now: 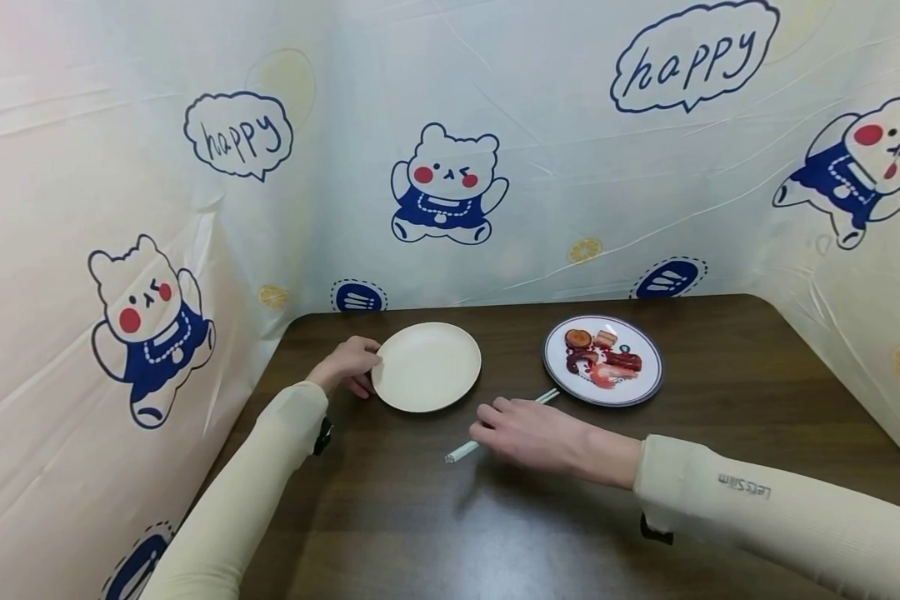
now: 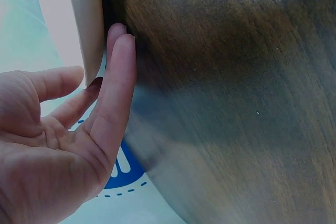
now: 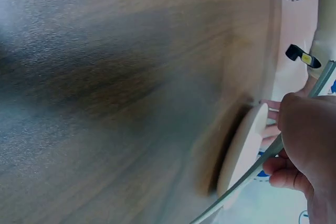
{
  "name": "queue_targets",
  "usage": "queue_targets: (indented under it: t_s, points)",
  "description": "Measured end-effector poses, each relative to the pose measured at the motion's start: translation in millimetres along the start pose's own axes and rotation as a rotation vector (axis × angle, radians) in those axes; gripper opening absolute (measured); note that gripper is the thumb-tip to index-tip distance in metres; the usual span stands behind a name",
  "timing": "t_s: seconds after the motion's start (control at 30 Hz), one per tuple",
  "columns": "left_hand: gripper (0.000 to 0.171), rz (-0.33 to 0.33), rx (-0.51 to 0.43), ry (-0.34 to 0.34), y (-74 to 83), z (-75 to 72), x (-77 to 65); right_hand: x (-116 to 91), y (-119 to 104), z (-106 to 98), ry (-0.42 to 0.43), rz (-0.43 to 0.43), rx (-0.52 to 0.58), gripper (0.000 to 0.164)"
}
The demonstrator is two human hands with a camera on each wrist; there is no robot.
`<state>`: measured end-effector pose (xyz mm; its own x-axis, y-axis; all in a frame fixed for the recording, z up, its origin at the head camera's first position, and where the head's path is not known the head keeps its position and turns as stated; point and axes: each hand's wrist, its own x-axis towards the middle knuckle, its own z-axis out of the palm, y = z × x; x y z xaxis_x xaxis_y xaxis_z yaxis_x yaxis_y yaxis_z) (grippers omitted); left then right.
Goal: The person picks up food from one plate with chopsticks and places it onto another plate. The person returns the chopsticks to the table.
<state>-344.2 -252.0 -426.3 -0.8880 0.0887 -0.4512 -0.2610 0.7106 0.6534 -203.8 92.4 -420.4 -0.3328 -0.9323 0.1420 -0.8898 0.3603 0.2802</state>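
Observation:
My left hand (image 1: 349, 363) holds a plain cream plate (image 1: 427, 367) by its left edge, and in the left wrist view the thumb (image 2: 62, 81) lies at the rim with fingers reaching under it. A pair of pale green chopsticks (image 1: 462, 451) is gripped in my right hand (image 1: 534, 434), between the two plates and nearer to me. They slant across the hand, one end toward the far right and the other toward the near left. In the right wrist view, fingers (image 3: 289, 177) curl at the chopsticks (image 3: 247, 178), partly hidden by the hand.
To the right stands a white, blue-rimmed plate (image 1: 553, 367) showing several food items, including a shrimp (image 1: 609, 374) and sausage-like pieces. The dark wooden table (image 1: 390, 525) is bordered at the back and sides by a patterned sheet (image 1: 330, 150).

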Motion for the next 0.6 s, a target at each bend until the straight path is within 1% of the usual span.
queue_targets:
  t_s: [0.1,0.3,0.5,0.6]
  points:
    - [0.042,0.003,-0.001,-0.002,-1.3,0.2,0.7,-1,3,-3,0.019,0.012,0.033,0.023]
    - [0.042,0.002,-0.003,-0.003,-3.3,1.5,2.9,-4,9,-7,0.058,0.047,0.114,0.023]
    - [0.042,-0.008,0.001,0.015,-3.7,2.6,6.6,-9,16,-11,0.096,0.14,0.273,0.026]
    - [0.042,-0.005,0.004,0.018,-3.5,2.5,8.7,-11,20,-15,0.137,0.197,0.352,0.024]
